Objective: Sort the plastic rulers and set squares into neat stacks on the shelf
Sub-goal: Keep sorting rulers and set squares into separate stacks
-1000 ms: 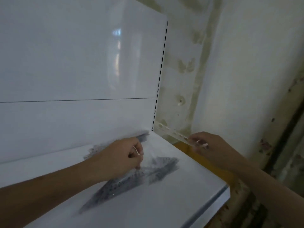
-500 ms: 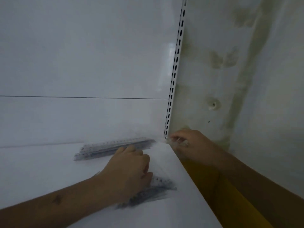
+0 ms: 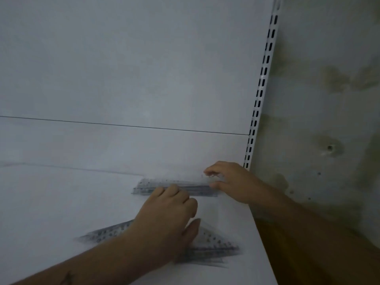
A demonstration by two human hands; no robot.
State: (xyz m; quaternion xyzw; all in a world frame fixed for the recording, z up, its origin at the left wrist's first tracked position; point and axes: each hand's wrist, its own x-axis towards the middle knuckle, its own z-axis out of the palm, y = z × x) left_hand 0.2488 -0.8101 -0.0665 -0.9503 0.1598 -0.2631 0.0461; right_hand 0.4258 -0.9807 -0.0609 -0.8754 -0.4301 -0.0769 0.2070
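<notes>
A stack of clear plastic rulers [image 3: 174, 187] lies along the back of the white shelf [image 3: 61, 206]. My right hand [image 3: 232, 182] is at the stack's right end, with fingers and thumb pinched on a faint clear ruler [image 3: 202, 177] just over the stack. A pile of clear set squares [image 3: 213, 243] lies nearer the front, fanned and uneven. My left hand [image 3: 170, 219] rests palm down on that pile, holding nothing. Its fingertips reach the front edge of the ruler stack, and the hand and forearm hide the pile's middle.
The shelf's white back panel [image 3: 123, 79] rises behind the rulers. A slotted white upright [image 3: 260, 93] marks the shelf's right end, close to my right hand. Beyond it are a stained wall [image 3: 329, 99] and a yellow-brown surface [image 3: 308, 254] below the shelf's right edge.
My right hand has carried the clear ruler from beyond the shelf's right edge leftward onto the ruler stack. My left hand has stayed on the set squares. The view has shifted up and closer.
</notes>
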